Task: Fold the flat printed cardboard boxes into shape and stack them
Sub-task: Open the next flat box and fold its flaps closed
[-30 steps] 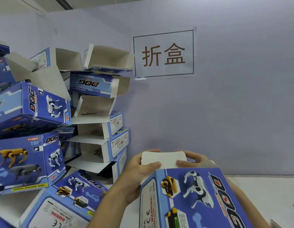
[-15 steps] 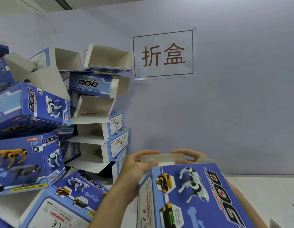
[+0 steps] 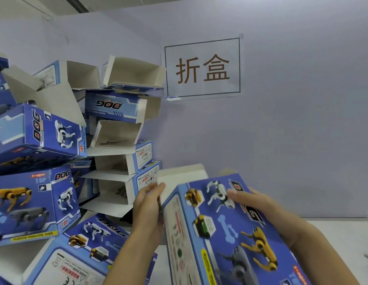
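**Blue dog box held slanting over the tabletop, beside the heap**

The pile of folded boxes [image 3: 61, 161] fills the left, leaning against the wall [image 3: 292, 130], several with white insides facing out. On the wall hangs a paper sign [image 3: 202, 67] with two brown characters.

The held box [image 3: 224, 233] sits low and right of centre, above the white tabletop [image 3: 347, 233]. Its long axis runs from near the camera up and away toward the wall, tilted leftward; the printed dog face looks up and the warning-label side faces left. At the far end a white flap [image 3: 181, 179] stands open.

The right hand [image 3: 259, 210] lies across the top face, fingers spread fairly straight and pressing on the print. The left hand [image 3: 148, 204] is at the far left corner, fingers curled, pinching the flap's edge.
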`<state>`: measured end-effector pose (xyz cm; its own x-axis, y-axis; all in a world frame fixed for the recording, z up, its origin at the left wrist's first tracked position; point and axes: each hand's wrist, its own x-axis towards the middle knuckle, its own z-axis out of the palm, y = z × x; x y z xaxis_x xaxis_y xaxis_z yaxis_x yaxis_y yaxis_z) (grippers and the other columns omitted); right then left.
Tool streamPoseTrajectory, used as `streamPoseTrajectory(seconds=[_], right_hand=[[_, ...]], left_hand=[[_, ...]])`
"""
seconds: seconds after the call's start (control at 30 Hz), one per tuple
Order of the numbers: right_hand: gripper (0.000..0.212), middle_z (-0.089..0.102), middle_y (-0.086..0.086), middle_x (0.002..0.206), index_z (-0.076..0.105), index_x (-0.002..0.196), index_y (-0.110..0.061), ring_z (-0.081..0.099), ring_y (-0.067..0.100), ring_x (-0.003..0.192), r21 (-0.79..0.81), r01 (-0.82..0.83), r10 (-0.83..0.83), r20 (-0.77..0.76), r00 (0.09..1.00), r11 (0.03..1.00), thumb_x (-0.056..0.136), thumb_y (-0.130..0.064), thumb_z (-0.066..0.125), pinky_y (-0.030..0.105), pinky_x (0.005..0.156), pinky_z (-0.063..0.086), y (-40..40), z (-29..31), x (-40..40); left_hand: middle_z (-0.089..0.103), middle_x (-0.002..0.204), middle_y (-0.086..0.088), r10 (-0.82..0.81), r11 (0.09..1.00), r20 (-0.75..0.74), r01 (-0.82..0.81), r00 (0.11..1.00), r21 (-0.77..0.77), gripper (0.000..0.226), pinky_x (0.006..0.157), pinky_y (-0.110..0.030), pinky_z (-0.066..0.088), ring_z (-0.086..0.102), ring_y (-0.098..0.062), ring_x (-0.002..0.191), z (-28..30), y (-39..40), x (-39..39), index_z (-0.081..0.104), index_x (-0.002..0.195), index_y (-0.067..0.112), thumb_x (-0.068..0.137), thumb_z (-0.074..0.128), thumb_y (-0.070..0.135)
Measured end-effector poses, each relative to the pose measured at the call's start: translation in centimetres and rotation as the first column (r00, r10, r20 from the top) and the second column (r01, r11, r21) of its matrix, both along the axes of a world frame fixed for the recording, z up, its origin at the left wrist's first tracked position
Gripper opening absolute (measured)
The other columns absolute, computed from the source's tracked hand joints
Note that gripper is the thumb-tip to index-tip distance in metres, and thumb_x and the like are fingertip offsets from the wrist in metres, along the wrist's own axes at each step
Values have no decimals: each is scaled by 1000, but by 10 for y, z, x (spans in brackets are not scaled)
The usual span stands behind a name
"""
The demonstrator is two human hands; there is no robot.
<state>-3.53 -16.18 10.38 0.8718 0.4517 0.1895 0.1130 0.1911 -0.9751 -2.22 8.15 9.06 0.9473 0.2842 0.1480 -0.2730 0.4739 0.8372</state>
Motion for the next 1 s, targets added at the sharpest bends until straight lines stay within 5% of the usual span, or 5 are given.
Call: streamPoseTrajectory(seconds=[0.23,0.37,0.53,0.8,1.0], right_hand=[[49,76,5,102,61,119,-36,76,28,84,244,382,-441,270,856,891,73,-34,75,37,61,61,0,15,-17],[61,65,-2,131,58,126,-51,61,28,122,48,346,-331,433,838,937,75,-30,85,53,96,54,8,13,-20],[59,62,-19,132,53,130,-54,57,2,123,-99,310,-198,579,791,946,83,-32,80,22,86,55,26,16,-28],[53,70,-7,111,54,120,-48,75,21,89,30,330,-296,529,796,943,73,-37,77,36,64,62,55,6,-24],[38,68,15,85,51,108,-50,66,33,70,-105,415,-298,541,786,904,84,-79,43,44,67,56,68,9,-28]], left_hand=[[73,109,-12,-17,998,78,12,997,60,9,68,-32,55,73,-27,90,8,-3,-5,63,103,17,99,55,13],[65,125,-2,-30,976,164,-7,986,219,15,80,-32,51,67,-24,107,13,-14,-14,63,111,33,97,57,33],[57,141,7,-84,945,321,-27,943,327,53,109,-48,43,47,-31,136,21,-25,-26,57,129,43,85,39,66],[75,95,4,107,924,363,-228,926,307,50,71,-19,54,72,-11,87,27,-21,-30,71,91,14,91,45,58],[51,71,-16,180,894,358,-304,916,329,25,57,-39,33,44,-28,60,21,-21,-27,60,81,8,97,41,4]])
